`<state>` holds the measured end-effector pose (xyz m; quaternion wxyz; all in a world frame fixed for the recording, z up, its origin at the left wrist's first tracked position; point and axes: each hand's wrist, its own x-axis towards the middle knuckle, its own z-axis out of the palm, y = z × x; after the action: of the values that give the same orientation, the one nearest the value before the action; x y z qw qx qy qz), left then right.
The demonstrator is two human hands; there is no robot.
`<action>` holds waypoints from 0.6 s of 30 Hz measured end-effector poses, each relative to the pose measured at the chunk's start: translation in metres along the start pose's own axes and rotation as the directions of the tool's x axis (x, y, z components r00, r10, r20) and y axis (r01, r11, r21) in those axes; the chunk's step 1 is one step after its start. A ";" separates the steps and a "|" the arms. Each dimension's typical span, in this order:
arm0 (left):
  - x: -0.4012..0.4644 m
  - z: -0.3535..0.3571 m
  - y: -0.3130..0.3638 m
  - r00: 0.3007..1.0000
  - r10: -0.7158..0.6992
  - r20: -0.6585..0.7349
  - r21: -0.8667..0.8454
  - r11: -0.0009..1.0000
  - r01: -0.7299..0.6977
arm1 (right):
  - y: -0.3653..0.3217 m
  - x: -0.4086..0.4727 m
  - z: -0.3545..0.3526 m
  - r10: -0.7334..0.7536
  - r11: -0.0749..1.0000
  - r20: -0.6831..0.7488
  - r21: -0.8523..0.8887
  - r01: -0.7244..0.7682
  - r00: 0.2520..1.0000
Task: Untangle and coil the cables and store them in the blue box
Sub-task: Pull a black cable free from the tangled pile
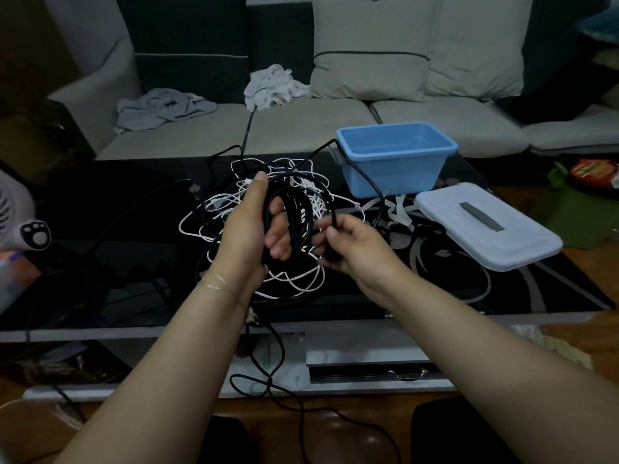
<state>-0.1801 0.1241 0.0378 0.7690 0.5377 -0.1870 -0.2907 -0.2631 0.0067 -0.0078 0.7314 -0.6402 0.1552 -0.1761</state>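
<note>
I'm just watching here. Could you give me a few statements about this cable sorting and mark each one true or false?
1. The blue box has its lid on. False: the white lid lies on the table beside it.
2. The left hand holds a black cable coil. True.
3. The right hand is empty. False: its grip pinches a black cable end.
4. White cables lie tangled on the table. True.

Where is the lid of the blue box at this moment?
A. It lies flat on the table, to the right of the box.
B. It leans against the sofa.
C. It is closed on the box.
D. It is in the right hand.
A: the white lid lies flat on the dark table, right of the open blue box.
</note>
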 end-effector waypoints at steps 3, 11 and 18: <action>0.000 0.001 -0.003 0.998 -0.042 0.037 -0.029 0.999 0.043 | -0.006 0.004 -0.006 0.085 0.982 0.079 0.163 -0.097 0.993; -0.002 0.007 -0.005 0.999 -0.038 0.030 0.129 0.991 0.033 | -0.020 -0.001 -0.012 0.054 0.960 0.209 0.259 -0.108 0.976; -0.004 0.007 -0.006 0.997 -0.080 0.006 0.097 0.992 0.079 | -0.031 -0.007 -0.013 -0.213 0.967 0.155 -0.109 0.231 0.965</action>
<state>-0.1887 0.1199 0.0345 0.7288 0.5801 -0.1830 -0.3144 -0.2768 -0.0054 0.0216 0.6742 -0.7096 0.0406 -0.2008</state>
